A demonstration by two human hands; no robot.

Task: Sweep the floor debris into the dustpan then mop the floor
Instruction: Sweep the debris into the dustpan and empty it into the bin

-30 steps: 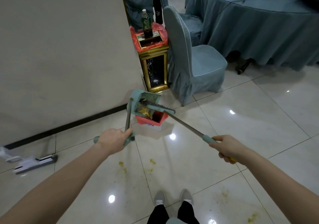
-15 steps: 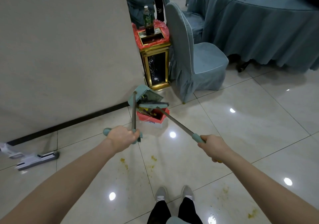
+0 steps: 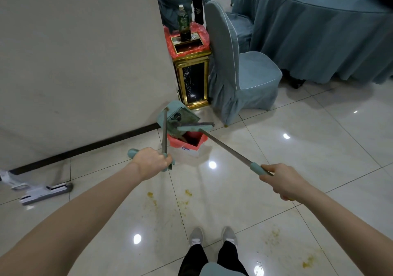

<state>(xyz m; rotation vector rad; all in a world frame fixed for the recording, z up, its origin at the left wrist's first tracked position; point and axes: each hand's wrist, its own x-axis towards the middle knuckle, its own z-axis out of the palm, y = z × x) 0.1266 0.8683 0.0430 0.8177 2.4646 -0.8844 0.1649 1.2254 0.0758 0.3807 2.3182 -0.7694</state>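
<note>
Dustpan (image 3: 179, 116) contents hard to make out behind broom head (image 3: 194, 126)

Teal dustpan (image 3: 180, 116), red-lined bin (image 3: 188, 143), gold-black marbled bin (image 3: 192, 80), yellow debris (image 3: 187, 192), blue chair cover (image 3: 240, 73).

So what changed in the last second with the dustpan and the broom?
The yellow debris seen in the dustpan earlier has gone; the pan is tipped over the small bin. The broom head turned more level across the pan. The left hand and right hand kept their grips. The mop and the floor stains stayed.
</note>
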